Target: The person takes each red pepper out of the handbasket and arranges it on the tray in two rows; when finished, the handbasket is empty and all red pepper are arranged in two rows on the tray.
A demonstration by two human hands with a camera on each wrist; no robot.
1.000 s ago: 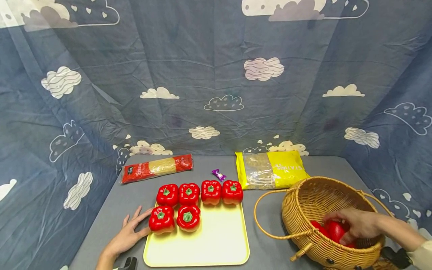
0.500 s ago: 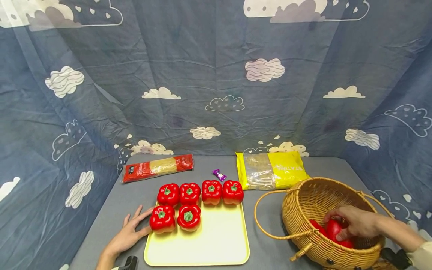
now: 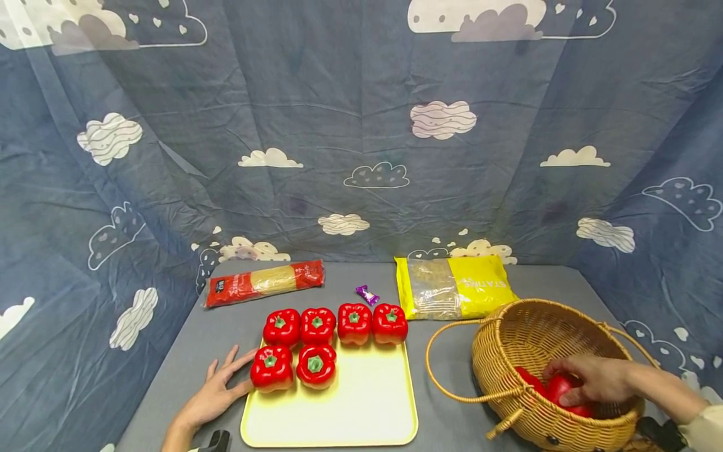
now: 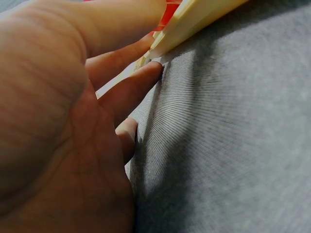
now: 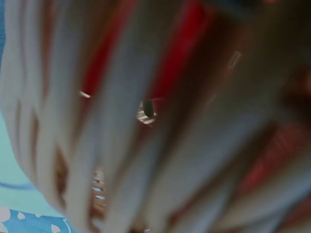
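Observation:
My right hand [image 3: 593,378] reaches inside a wicker basket [image 3: 491,361], its fingers and thumb curled round a glossy, rounded red thing [image 3: 559,384]. Another red thing [image 3: 525,378] sits beside it, partly behind the basket rim. In the right wrist view, blurred wicker strands [image 5: 116,87] cover most of the scene, with red showing through the gaps. My left hand [image 3: 213,392] lies with spread fingers at the left edge of a pale yellow tray [image 3: 367,402]. Its fingertips are right by the tray rim [image 4: 194,24] and the nearest red bell pepper [image 3: 271,370].
Several more red bell peppers [image 3: 354,323] stand along the tray's back and left. Behind it lie a red noodle packet [image 3: 265,282], a purple wrapped candy [image 3: 367,294] and a yellow bag [image 3: 454,285]. One looped basket handle [image 3: 428,361] sticks out towards the tray.
My right hand has shifted slightly inside the basket, and the red thing in its grip has shifted a little too. The left hand stays at the tray's edge; the peppers keep their places.

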